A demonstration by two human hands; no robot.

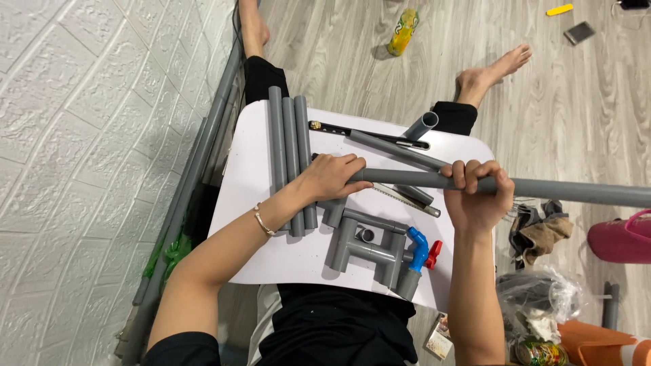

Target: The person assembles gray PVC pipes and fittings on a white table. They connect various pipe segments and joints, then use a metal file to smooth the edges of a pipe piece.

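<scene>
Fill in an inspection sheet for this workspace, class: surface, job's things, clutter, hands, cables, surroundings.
Surface: small white table over the person's lap.
Job's things: long grey pipe held level across the table; three short pipes side by side; handsaw under the long pipe; pipe assembly with blue tap.
Clutter: bottle, plastic bags, pink bag on the floor.
Hands: left hand and right hand both grip the long pipe.
Cables: nothing seen.
Surroundings: wooden floor, white textured wall.
</scene>
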